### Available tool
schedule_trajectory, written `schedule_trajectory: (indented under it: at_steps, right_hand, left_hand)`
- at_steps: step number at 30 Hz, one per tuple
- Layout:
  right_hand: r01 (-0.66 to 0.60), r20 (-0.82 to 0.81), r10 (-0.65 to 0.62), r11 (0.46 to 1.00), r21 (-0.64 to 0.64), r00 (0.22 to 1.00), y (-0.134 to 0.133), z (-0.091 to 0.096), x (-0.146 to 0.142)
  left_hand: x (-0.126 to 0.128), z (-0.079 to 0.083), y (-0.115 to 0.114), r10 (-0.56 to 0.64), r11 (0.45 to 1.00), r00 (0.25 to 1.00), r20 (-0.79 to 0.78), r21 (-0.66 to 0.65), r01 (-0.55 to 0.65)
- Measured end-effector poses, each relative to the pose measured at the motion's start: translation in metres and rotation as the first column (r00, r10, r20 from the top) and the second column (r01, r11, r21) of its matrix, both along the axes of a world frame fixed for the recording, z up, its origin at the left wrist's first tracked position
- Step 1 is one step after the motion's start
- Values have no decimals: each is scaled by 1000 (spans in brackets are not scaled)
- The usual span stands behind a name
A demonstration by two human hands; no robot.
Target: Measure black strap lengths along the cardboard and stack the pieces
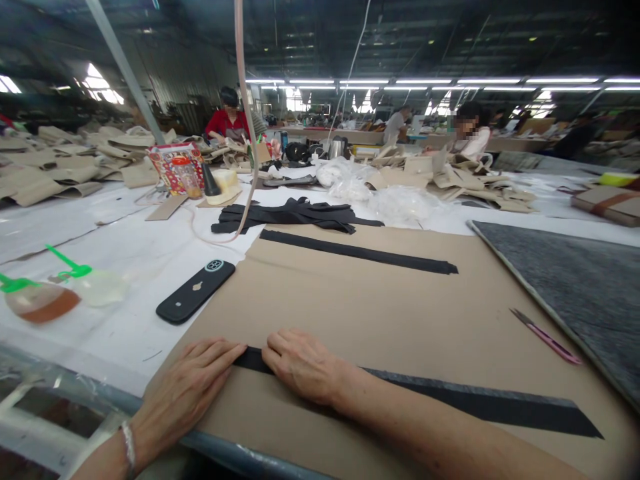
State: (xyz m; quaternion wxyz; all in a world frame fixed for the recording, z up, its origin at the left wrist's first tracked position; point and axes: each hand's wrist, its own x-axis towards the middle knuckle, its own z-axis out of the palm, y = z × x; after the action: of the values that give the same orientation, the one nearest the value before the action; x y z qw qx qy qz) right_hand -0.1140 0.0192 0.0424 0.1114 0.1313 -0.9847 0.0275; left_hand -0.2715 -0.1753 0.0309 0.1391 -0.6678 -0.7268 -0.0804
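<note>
Left hand, fingers extended, touches the black strip; right hand curls over it, grips unclear; its length runs rightward from them, beneath the right forearm.

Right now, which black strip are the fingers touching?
The front strip, with a grey edge; the middle strip lies alone, untouched, and the other strips are heaped behind it.
</note>
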Motion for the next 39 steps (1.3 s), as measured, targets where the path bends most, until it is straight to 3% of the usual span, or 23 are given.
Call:
schedule_trajectory:
  at_steps: [10,24,35,39]
  right_hand:
    - [0,14,0,1000,8,1000,7,2,18]
    - [46,36,-47,999,9,998,18,11,51]
    - [104,76,-105,994,18,992,29,14,81]
    - [98,58,-99,995,22,993,27,13,80]
  left_hand:
    - [17,12,10,51,988,999,-2,-148,-51]
    - [29,17,14,57,986,981,-186,-141,-84]
    - [27,14,15,15,999,966,-260,-44,-27]
    - [50,16,32,42,997,983,-181,76,-28]
